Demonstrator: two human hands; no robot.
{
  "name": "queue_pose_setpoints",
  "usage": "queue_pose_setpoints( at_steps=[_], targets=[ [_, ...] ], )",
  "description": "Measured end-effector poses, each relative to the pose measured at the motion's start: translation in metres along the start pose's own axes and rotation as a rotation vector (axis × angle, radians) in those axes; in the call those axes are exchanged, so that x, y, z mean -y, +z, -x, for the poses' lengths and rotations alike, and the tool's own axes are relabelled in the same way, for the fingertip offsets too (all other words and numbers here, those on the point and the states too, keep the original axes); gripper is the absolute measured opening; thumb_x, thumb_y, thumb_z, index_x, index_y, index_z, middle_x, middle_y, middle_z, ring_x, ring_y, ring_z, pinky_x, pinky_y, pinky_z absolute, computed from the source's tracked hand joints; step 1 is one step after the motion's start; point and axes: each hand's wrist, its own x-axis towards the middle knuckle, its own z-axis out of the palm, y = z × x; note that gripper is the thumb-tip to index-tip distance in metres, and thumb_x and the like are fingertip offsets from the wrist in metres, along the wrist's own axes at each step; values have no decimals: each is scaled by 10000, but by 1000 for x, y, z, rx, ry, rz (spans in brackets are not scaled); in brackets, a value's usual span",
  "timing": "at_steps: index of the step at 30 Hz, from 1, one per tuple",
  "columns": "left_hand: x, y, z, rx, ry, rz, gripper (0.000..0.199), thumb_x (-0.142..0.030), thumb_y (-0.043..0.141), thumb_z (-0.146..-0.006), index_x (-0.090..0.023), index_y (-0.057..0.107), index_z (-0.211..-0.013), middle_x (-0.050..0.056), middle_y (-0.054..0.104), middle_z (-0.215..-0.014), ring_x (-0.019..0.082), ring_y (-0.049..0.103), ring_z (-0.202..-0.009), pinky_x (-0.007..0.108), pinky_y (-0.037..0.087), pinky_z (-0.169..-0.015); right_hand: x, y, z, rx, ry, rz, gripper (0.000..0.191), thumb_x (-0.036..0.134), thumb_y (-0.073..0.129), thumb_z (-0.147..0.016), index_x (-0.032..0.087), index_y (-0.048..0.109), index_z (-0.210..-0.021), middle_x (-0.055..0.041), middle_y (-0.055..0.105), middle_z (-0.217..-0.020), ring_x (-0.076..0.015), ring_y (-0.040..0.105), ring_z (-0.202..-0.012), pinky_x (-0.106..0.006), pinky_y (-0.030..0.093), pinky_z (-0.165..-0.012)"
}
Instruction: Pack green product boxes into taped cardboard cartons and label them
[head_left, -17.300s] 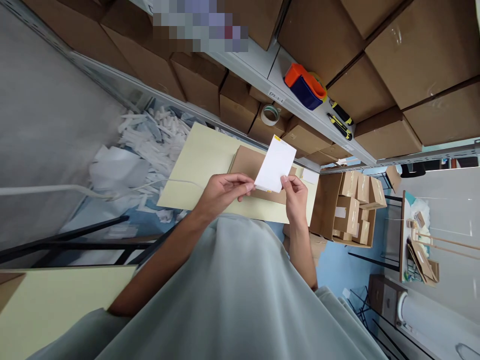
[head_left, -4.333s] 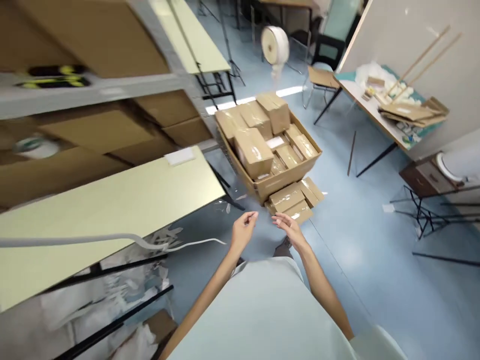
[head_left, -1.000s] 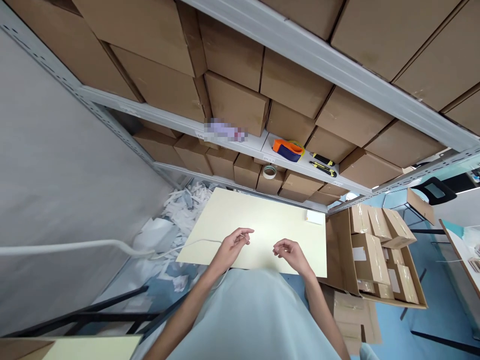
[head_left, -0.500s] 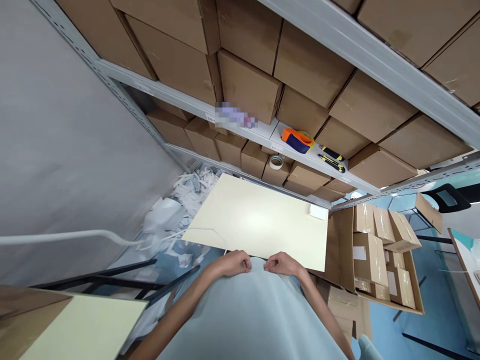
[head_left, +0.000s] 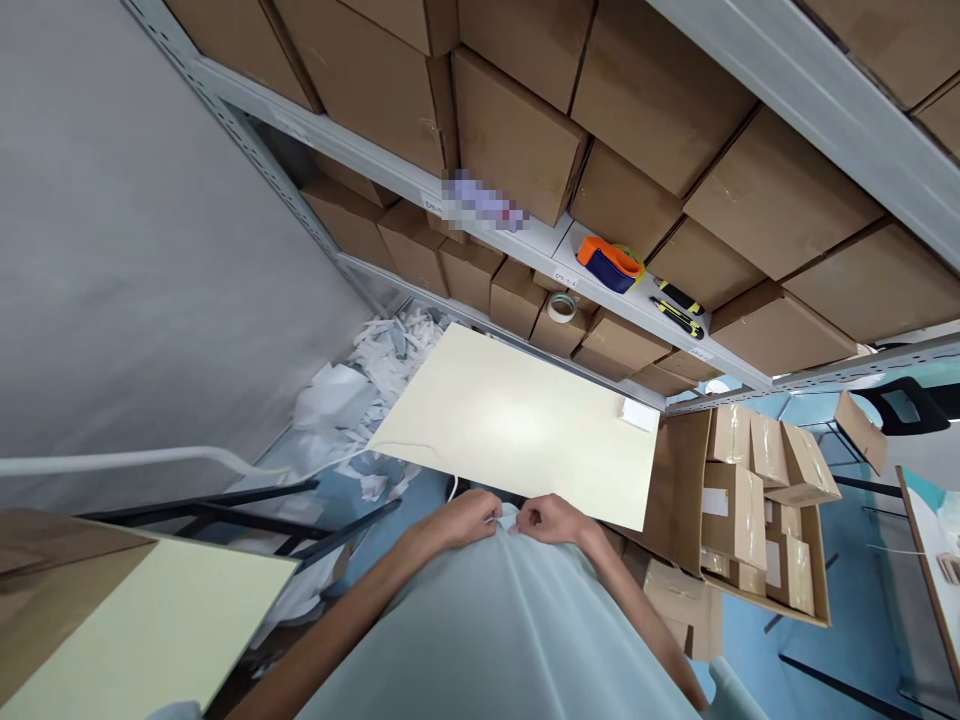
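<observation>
My left hand [head_left: 466, 518] and my right hand [head_left: 555, 520] are at the front of my light blue garment [head_left: 487, 620], a short gap between them. Both have curled fingers that pinch the garment's top edge, where the fabric bunches into folds between them. Just beyond the hands stands a pale yellow tabletop [head_left: 517, 420]. At its far right corner lies a small white box [head_left: 638, 414]. A white cable [head_left: 454, 488] hangs over the near edge of the tabletop, close to my left hand.
Metal shelving packed with cardboard boxes [head_left: 517, 120] rises behind the table. On a shelf lie an orange and blue tape dispenser [head_left: 611, 264], utility knives [head_left: 679, 305] and a tape roll [head_left: 562, 307]. A large carton [head_left: 679, 500] of smaller boxes stands right; paper scraps [head_left: 337, 400] lie left.
My hands have come closer together, and the fabric between them is now gathered into folds. The view has tilted and shifted slightly.
</observation>
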Motion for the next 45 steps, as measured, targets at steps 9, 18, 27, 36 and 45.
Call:
queue_pose_setpoints(
  at_steps=[9,18,27,36,45],
  targets=[
    [-3,-19,29,34,29,337,94,-290,628,-743,-215,683,-725,-27,549,-622,174,480,-639,280,313,-626,45,-3,13,-107,-241,102,163,147,788,-857,208,681,-751,43,642,-729,-125,543,-687,-242,376,-677],
    [-34,-21,77,158,47,563,256,-437,633,-866,-201,723,-908,-16,595,-736,168,524,-706,268,366,-675,63,-17,61,-93,-373,-127,121,233,771,-891,226,704,-790,38,655,-759,-134,600,-711,-224,445,-681],
    [-41,-18,16,17,-51,49,190,-243,553,-821,-220,734,-873,74,768,-925,280,706,-952,322,463,-844,42,-24,38,-139,-146,125,87,178,782,-947,220,786,-871,-6,774,-880,-166,672,-801,-251,404,-721],
    [-33,-15,7,-12,-17,75,233,-264,569,-888,-227,762,-1012,96,815,-1063,293,746,-1074,361,511,-952,23,-15,39,-255,-79,-205,157,331,856,-908,263,863,-1049,-20,845,-1012,-212,769,-934,-293,541,-857],
    [-77,-45,-26,-484,154,715,426,-516,708,-891,-207,756,-1181,85,798,-1018,244,761,-977,392,600,-957,50,-61,35,-725,-203,-733,343,574,819,-890,233,791,-913,-57,812,-926,-230,756,-891,-347,587,-820]
  ],
)
